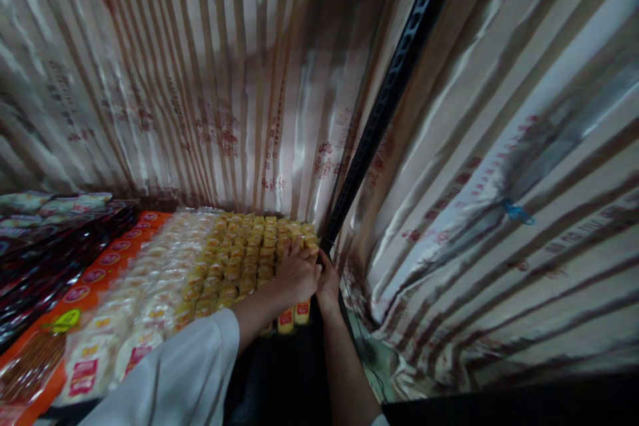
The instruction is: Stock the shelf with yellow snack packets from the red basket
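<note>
Rows of small yellow wrapped snack packets stand tightly lined up on a dark shelf. My left hand lies over the rows at the right end, its visible fingers stretched forward and touching the packet tops. Close against it, my right hand is at the outer right side of the last row, its fingers bent toward the left hand. Whatever is between the two hands is hidden. Below my left hand, the front ends of two yellow packets with red labels show.
White round packets in clear wrap fill rows to the left, beside an orange snack package. Dark shiny packages lie further left. A black perforated post rises by my right hand. Striped plastic sheeting hangs behind and right.
</note>
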`<state>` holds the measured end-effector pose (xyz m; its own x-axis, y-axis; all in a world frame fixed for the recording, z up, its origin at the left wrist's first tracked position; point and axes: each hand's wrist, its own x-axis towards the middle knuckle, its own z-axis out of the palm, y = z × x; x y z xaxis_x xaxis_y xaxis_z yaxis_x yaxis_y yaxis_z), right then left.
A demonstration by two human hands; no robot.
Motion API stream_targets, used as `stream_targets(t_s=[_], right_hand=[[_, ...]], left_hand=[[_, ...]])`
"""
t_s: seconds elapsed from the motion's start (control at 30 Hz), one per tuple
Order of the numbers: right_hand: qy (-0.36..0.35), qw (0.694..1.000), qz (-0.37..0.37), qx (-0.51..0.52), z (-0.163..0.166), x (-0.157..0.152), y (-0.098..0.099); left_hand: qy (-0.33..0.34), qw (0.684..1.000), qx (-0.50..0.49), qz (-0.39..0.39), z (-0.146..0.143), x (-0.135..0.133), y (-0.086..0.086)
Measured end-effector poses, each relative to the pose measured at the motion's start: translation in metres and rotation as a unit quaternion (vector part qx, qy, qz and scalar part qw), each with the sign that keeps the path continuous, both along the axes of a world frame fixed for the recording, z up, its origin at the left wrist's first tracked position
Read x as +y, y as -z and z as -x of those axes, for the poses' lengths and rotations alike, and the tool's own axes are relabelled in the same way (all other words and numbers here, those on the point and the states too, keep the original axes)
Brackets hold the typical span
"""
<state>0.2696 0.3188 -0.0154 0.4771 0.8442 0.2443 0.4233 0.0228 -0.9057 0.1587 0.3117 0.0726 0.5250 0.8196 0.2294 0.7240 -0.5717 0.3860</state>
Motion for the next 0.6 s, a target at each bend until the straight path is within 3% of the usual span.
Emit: stream_targets(t_s=[0.2, 0.33, 0.47, 0.6], right_hand=[[0.002, 0.999, -0.001, 0.043, 0.002, -0.008, -0.003], [0.022, 0.998, -0.009, 0.062, 0.008, -0.028, -0.017], [0.076, 0.993, -0.045, 0.076, 0.030, -0.072, -0.039], [0.071, 0.985, -0.073, 0.138, 0.073, -0.138, -0.046]], left_hand=[[0.021, 0.999, -0.023, -0.009, 0.008, -0.019, -0.014], [0.045, 0.994, -0.093, -0.035, 0.020, -0.048, -0.017], [0.088, 0.980, -0.174, -0.032, 0.046, -0.099, -0.012], [0.087, 0.969, -0.230, 0.033, 0.081, -0.167, 0.007]])
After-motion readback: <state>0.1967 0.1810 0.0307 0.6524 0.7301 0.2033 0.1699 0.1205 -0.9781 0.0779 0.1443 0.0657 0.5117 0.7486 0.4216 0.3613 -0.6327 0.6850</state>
